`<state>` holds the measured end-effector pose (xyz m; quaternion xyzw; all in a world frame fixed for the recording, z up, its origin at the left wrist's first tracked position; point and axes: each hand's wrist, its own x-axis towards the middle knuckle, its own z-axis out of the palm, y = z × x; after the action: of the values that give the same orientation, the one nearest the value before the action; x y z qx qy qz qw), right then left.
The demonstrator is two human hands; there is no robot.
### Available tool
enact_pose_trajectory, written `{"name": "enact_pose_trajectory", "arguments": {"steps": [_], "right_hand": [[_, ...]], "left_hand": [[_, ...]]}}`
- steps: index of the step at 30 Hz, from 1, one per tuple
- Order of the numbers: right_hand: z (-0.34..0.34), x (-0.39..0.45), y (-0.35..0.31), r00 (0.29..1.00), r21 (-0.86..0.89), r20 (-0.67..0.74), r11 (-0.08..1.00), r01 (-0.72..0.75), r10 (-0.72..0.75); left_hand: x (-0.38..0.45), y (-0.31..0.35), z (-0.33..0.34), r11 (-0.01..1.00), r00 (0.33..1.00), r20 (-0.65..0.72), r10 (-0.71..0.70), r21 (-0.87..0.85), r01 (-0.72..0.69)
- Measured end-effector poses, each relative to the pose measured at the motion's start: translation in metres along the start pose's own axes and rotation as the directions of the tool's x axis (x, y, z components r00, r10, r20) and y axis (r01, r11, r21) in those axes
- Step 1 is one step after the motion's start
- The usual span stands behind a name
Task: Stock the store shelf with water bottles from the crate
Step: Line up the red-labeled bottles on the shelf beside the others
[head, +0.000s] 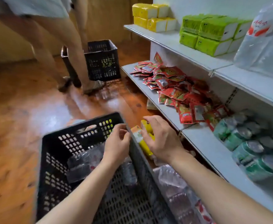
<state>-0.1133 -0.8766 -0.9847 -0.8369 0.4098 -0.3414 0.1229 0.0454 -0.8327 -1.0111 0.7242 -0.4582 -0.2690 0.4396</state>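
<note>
room: wooden floor [27,97], glossy and reflective; white store shelf [205,143] runs along the right in tiers.
upper tier: yellow tissue packs [150,18] and green tissue packs [210,34] are stacked there; a large clear water bottle [265,41] with a red label stands at the far right.
middle tier: a loose heap of red snack sachets [179,88] is spread out; beside it green-wrapped packs of cans [252,143] are seen, blurred.
crate: a black plastic crate [55,159] sits on the floor at the foot of the shelf; water bottles [84,162] with dark labels are lying inside, blurred by motion.
beside crate: more clear wrapped bottles [176,180] are seen low down between crate wall and shelf; whether they rest on the floor or a bottom tier cannot be told.
left hand [116,143]: held over the crate's right rim, fingers loosely curled, nothing gripped.
right hand [161,139]: spread open, fingers apart, held over small yellow packs [146,143] just outside the crate; contact cannot be told, no grip is seen.
background: a second person's legs [68,54] are seen beside another black crate [102,60], well apart.
step in hand: judged as between picks; no bottle is held, so a reach back to the crate is likely being set up.
next move: a bottle in the crate would need to be grasped round its body, lifted clear of the rim, and stood upright on a bare stretch of shelf, clear of the sachets.
risk: slick, round bottles may roll if laid down.
</note>
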Motion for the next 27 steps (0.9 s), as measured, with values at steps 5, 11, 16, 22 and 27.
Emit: {"name": "enact_pose_trajectory", "arguments": {"steps": [5, 11, 16, 22, 27], "right_hand": [[0.065, -0.037, -0.044, 0.953, -0.015, 0.304, 1.000, -0.012, 0.016], [0.145, -0.072, -0.046, 0.624, -0.344, 0.589, 0.858, -0.382, 0.514], [0.195, -0.085, -0.015, 0.488, -0.434, 0.581, 0.755, -0.492, 0.652], [0.240, -0.096, 0.009, 0.450, -0.495, 0.547, 0.706, -0.506, 0.706], [0.243, -0.100, 0.023, 0.441, -0.433, 0.580, 0.718, -0.545, 0.685]], "left_hand": [[-0.040, -0.093, -0.051, 0.920, 0.936, 0.000, -0.352, 0.184, 0.346], [-0.058, -0.141, -0.040, 0.877, 0.862, 0.162, -0.480, 0.116, 0.466], [-0.035, -0.168, -0.003, 0.840, 0.808, 0.264, -0.527, 0.019, 0.542], [-0.015, -0.210, 0.038, 0.662, 0.690, 0.392, -0.609, -0.229, 0.714], [-0.010, -0.227, 0.046, 0.592, 0.640, 0.400, -0.656, -0.254, 0.765]]}}
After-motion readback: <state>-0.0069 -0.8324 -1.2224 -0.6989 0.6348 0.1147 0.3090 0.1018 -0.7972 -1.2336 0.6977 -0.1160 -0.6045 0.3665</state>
